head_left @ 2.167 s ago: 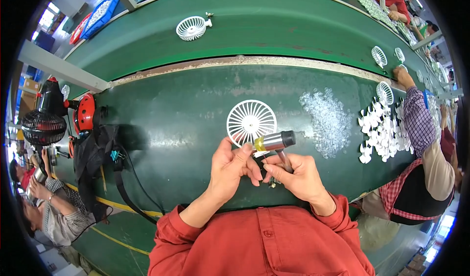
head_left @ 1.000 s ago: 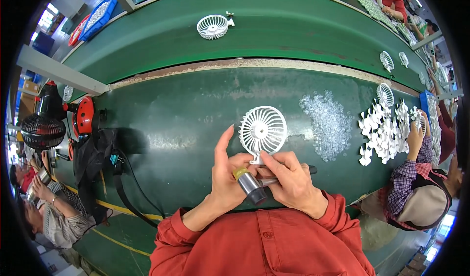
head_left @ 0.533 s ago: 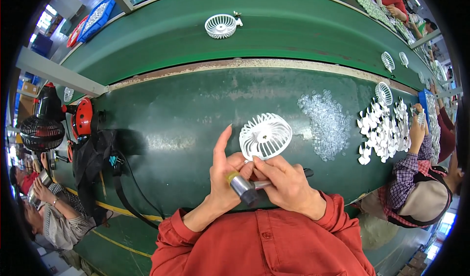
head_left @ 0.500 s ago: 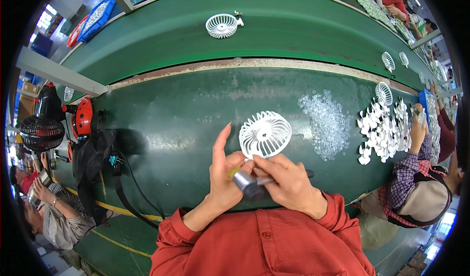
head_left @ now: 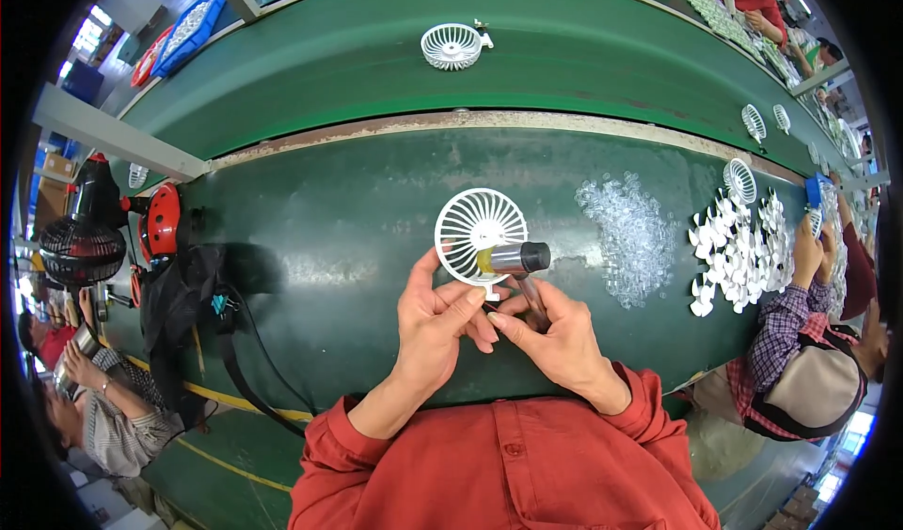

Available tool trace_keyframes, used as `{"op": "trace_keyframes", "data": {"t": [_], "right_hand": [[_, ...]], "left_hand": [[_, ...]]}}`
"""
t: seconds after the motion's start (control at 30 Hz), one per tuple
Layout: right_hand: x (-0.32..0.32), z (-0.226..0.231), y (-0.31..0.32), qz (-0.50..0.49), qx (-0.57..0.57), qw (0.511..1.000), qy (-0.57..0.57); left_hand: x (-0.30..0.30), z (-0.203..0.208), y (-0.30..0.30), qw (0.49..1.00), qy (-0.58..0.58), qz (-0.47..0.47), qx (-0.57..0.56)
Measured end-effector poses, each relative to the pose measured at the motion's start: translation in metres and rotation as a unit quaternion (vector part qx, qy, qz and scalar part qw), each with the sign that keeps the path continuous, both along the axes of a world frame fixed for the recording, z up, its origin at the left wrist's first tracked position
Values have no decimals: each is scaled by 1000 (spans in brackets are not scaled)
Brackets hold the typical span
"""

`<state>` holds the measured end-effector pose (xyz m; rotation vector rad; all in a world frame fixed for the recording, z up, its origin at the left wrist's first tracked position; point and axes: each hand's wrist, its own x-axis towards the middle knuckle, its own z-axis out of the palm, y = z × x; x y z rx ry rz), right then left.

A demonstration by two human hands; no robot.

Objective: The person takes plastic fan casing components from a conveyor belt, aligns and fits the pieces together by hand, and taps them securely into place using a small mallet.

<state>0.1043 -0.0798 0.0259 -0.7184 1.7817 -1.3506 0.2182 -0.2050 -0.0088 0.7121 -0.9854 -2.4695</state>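
In front of my chest my left hand (head_left: 435, 318) pinches a white round fan housing (head_left: 458, 220) by the short stem at its lower edge. The slatted bowl faces up. My right hand (head_left: 562, 340) is closed around the handle of a small hammer (head_left: 513, 258), which has a steel head with one yellow and one black end. The hammer head hangs over the housing's lower right part and hides some of its slats. Whether it touches the housing I cannot tell. Fingers of both hands come close together at the stem.
Right of my hands lies a heap of small clear plastic pieces (head_left: 628, 243), then a pile of white fan blades (head_left: 738, 253). A housing (head_left: 451, 47) sits on the green conveyor (head_left: 320, 83). Left stand a black fan (head_left: 83, 253) and a red device (head_left: 160, 221). A co-worker (head_left: 800, 370) sits at right.
The hammer has swung up from below the housing to over its lower right. The housing has shifted left and turned upright. On the conveyor, the other housing has travelled right.
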Motion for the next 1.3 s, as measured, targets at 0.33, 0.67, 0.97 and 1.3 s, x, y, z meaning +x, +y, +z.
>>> {"op": "trace_keyframes", "data": {"t": [0.33,0.67,0.97,1.3], "right_hand": [[-8,2,3,28,-3,953,300],[-8,2,7,68,-52,938,335],[-2,-6,4,142,21,881,451],[-32,19,-6,-26,20,999,-17]], "left_hand": [[-4,-2,5,990,-41,29,-133],[-2,-2,7,995,-63,-10,-78],[8,-3,3,994,-50,-68,70],[23,-3,20,879,-22,32,-475]]}}
